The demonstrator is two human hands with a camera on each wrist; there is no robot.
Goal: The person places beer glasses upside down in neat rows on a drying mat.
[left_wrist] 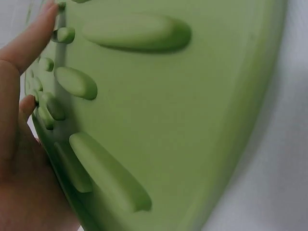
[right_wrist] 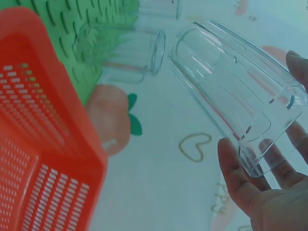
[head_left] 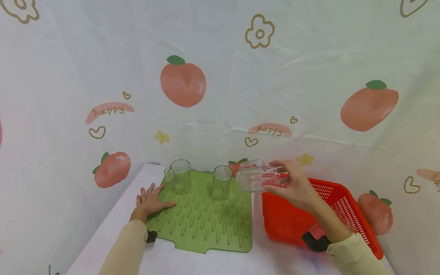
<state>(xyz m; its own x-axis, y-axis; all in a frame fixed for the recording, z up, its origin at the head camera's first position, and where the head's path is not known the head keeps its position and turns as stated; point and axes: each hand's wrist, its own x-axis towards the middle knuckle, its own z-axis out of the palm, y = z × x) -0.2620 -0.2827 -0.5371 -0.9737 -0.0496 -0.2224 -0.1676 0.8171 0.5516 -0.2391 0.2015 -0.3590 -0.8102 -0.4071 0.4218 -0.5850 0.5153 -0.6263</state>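
My right hand (head_left: 292, 185) grips a clear glass cup (head_left: 256, 177) by one end. The cup lies tipped on its side in the air, between the green drying mat (head_left: 228, 229) and the red basket (head_left: 275, 225). In the right wrist view, fingers and thumb hold one end of the faceted cup (right_wrist: 231, 91). My left hand (head_left: 151, 202) rests with spread fingers on the mat's left edge. Just beyond it stands a glass mug (head_left: 182, 179) with its handle to the left. A second glass (head_left: 221, 185) stands upright near the mat's back right.
Inside the red basket, partly behind my right forearm, lies more clear glassware (head_left: 338, 215). A white cloth (head_left: 220, 76) printed with peaches and flowers hangs behind the white table (head_left: 192, 263). Raised oval ridges (left_wrist: 110, 173) cover the mat.
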